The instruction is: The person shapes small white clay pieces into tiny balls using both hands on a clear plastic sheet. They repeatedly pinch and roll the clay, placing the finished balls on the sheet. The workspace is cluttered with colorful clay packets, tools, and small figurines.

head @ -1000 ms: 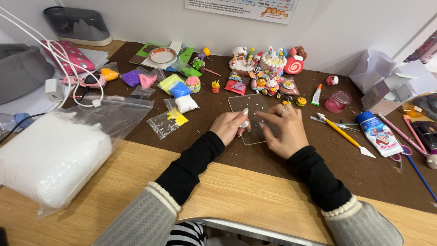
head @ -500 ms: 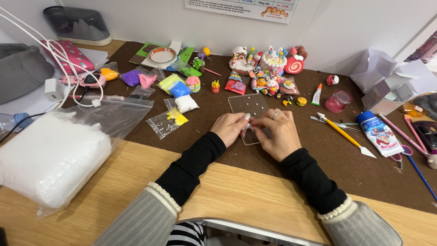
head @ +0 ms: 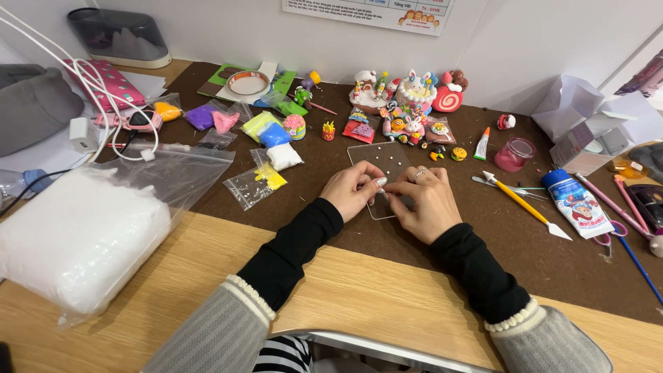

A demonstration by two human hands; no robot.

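From my feed the scene is bright and evenly lit from overhead, with only soft, short shadows under my left hand (head: 353, 190) and right hand (head: 429, 202). The clear plastic bag (head: 162, 173) catches mild glare. Focus is sharp at centre; the wide lens bends and stretches the edges.
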